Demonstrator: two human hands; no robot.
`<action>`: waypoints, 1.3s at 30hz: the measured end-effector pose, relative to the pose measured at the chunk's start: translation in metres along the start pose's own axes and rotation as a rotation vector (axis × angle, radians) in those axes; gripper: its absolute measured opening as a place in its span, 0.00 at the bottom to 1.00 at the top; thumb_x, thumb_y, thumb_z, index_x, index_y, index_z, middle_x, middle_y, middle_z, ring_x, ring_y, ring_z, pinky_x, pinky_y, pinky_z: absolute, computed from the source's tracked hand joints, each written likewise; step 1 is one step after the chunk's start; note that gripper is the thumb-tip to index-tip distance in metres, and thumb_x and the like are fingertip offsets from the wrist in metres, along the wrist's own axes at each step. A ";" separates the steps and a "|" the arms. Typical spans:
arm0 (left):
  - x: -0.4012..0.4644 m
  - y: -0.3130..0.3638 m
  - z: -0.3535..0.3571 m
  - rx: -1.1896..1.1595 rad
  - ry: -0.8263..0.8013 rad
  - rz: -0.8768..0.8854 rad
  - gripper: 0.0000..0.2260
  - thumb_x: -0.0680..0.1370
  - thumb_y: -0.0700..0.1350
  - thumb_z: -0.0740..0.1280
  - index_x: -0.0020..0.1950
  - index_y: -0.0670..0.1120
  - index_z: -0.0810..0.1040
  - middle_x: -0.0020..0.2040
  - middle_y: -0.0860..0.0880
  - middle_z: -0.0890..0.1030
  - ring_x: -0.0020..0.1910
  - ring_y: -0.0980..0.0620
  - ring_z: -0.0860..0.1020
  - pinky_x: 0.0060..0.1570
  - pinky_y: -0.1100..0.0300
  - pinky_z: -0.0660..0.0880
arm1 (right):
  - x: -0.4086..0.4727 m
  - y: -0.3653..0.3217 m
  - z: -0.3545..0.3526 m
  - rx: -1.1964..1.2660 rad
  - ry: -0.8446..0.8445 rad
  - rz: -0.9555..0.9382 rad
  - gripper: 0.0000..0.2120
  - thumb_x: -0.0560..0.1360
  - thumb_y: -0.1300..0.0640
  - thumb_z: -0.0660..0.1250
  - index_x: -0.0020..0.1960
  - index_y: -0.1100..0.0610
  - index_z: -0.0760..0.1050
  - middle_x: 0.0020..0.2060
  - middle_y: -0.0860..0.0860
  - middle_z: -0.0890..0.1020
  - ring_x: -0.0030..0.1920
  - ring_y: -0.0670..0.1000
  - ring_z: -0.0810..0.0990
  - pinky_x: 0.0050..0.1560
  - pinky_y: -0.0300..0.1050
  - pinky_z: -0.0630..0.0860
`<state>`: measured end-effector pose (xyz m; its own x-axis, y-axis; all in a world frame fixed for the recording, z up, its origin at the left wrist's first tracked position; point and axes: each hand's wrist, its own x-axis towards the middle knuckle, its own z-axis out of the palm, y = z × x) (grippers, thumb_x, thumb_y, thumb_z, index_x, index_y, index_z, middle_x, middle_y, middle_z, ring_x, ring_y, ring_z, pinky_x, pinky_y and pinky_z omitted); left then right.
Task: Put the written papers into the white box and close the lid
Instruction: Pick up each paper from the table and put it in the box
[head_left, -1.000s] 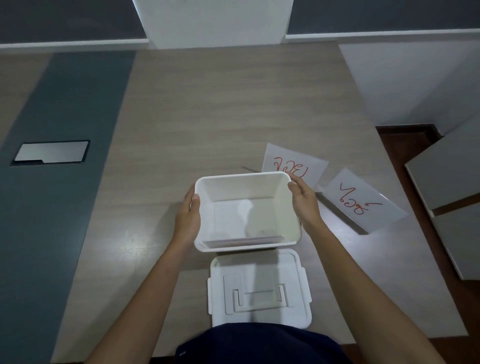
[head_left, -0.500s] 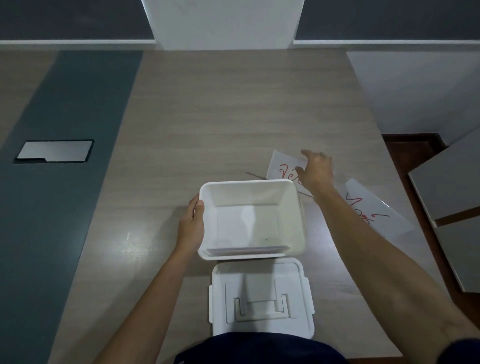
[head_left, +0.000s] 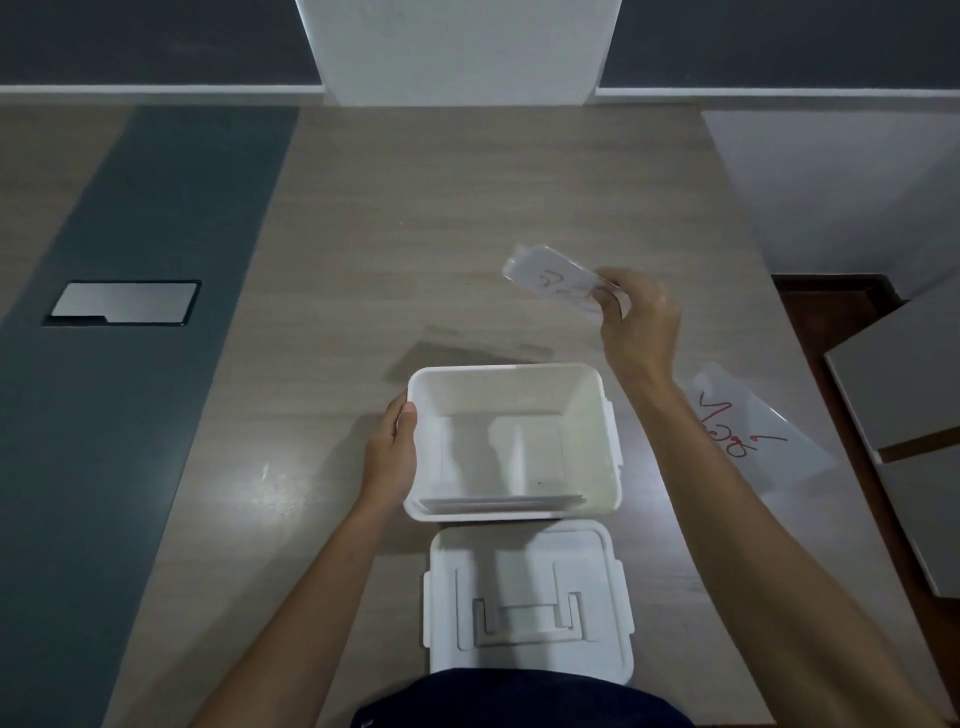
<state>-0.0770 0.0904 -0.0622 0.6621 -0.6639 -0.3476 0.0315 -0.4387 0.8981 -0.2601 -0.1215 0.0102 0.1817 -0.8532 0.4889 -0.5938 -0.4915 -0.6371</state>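
Observation:
The white box (head_left: 511, 376) stands open in the middle of the table, with a flat white sheet leaning against its near wall. My left hand (head_left: 390, 457) grips the box's left rim. My right hand (head_left: 636, 319) is raised beyond the box's far right corner, pinching a written paper (head_left: 553, 278) with red writing, lifted off the table and blurred. A second written paper (head_left: 748, 431) lies flat on the table to the right of the box, partly behind my right forearm. The white lid (head_left: 530, 603) lies flat on the table just in front of the box.
The wooden table (head_left: 441, 218) has a dark grey strip on its left with a metal cable hatch (head_left: 122, 304). The table's right edge runs close to the second paper; grey cabinets (head_left: 904, 415) stand beyond it. A white pillar (head_left: 457, 47) rises behind the table.
My right hand left the box's right rim, reached to the paper behind the box and has lifted it off the table. My left hand stays on the box.

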 end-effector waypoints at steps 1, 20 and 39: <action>0.000 0.000 0.000 0.003 0.004 -0.005 0.17 0.83 0.50 0.56 0.71 0.51 0.71 0.61 0.58 0.74 0.61 0.59 0.71 0.60 0.64 0.63 | -0.002 -0.015 -0.007 0.047 0.032 -0.056 0.09 0.74 0.64 0.69 0.53 0.59 0.83 0.48 0.53 0.86 0.47 0.56 0.81 0.49 0.46 0.75; 0.003 -0.005 -0.001 -0.037 0.000 -0.002 0.18 0.82 0.50 0.56 0.71 0.50 0.71 0.63 0.56 0.75 0.63 0.58 0.71 0.62 0.63 0.63 | -0.148 -0.022 -0.006 -0.046 -0.813 -0.108 0.12 0.77 0.63 0.67 0.57 0.52 0.83 0.46 0.51 0.87 0.46 0.57 0.78 0.46 0.50 0.75; 0.000 -0.002 0.001 -0.047 0.025 -0.009 0.17 0.83 0.50 0.56 0.70 0.52 0.72 0.61 0.58 0.74 0.61 0.58 0.71 0.61 0.62 0.64 | -0.155 -0.038 -0.013 0.137 -1.011 0.153 0.09 0.76 0.47 0.68 0.53 0.47 0.84 0.42 0.37 0.83 0.42 0.37 0.77 0.44 0.26 0.69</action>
<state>-0.0779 0.0910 -0.0645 0.6801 -0.6446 -0.3492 0.0721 -0.4151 0.9069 -0.2759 0.0317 -0.0331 0.7237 -0.6252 -0.2921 -0.5827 -0.3270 -0.7440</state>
